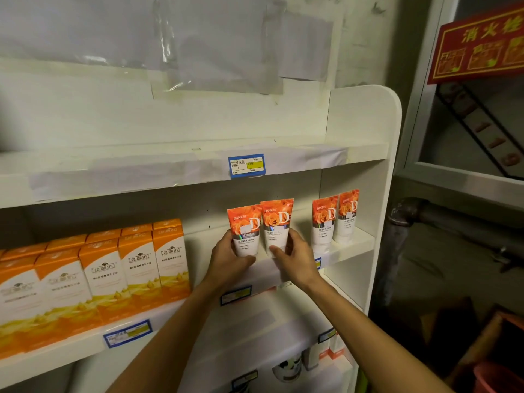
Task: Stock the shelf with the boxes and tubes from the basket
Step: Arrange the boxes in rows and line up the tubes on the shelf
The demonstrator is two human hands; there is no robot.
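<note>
Two orange-and-white tubes stand side by side on the middle shelf [351,251]. My left hand [228,259] grips the left tube [245,226] around its lower part. The right tube [276,222] is held by my right hand [293,258], thumb across its front. Both tubes are upright with their caps down at the shelf board. Two more tubes of the same kind [334,217] stand further right on the same shelf. The basket is out of view.
Several orange-and-white boxes [113,268] fill the left of the middle shelf. The upper shelf [170,165] carries a blue price label [246,165]. Lower shelves hold small boxes and a jar [287,370]. A red sign [479,43] and dark pipes are at the right.
</note>
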